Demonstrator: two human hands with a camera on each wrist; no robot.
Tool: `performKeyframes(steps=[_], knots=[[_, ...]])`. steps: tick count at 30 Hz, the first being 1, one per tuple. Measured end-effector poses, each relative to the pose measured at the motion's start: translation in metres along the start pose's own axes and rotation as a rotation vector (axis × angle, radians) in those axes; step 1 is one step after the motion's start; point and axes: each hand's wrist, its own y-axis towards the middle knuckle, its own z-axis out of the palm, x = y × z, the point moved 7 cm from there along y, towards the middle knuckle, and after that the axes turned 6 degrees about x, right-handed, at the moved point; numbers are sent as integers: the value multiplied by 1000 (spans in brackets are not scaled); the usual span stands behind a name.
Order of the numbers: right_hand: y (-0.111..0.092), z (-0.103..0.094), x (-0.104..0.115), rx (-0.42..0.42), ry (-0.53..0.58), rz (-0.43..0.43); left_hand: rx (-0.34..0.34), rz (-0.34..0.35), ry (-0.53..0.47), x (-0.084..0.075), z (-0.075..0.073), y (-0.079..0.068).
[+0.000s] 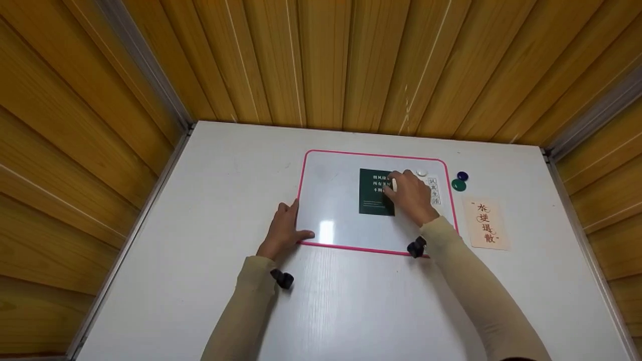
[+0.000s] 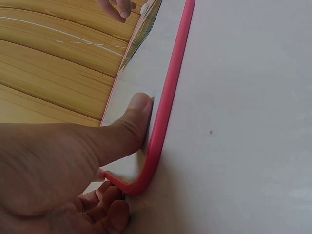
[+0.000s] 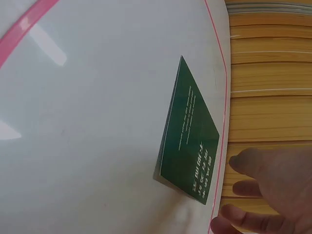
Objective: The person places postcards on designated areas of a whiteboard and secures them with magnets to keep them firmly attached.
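Note:
A whiteboard [image 1: 341, 225] with a pink rim lies on the white table. My left hand [image 1: 283, 228] grips its near left corner; in the left wrist view the thumb [image 2: 139, 109] rests on the surface and the fingers curl at the rim. Over the dark green card [image 1: 368, 208] with white writing, my right hand [image 1: 412, 195] pinches a small white round magnet [image 1: 394, 185] between thumb and fingers. The right wrist view shows that card with one edge standing off the board, but not the magnet. A white card [image 1: 435, 193] with boxed characters is partly hidden behind the right hand.
Another white magnet [image 1: 422, 173] sits above the white card. Right of the board lie a dark blue magnet [image 1: 462, 176], a green magnet [image 1: 459, 185] and a pale pink card [image 1: 486, 223] with red-brown writing. Wood-panelled walls [image 1: 321, 65] border the table's back and sides.

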Motion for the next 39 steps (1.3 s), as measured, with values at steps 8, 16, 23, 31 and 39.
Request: performKeyframes(steps=[8,16,23,31,39], knots=[[7,-12,-10,-45,5,-28,5,-12,-23,1,0,-1],[11,-22,-22,-42,24,-41,11,24,2,0,0,0],[12,-29,-33,-15,72,-15,11,23,7,1,1,1],[19,-35,-45,-19,71,-14,6,26,-4,0,0,0],[22,-38,-59,-1,104,-27,13,21,-1,0,0,1]])
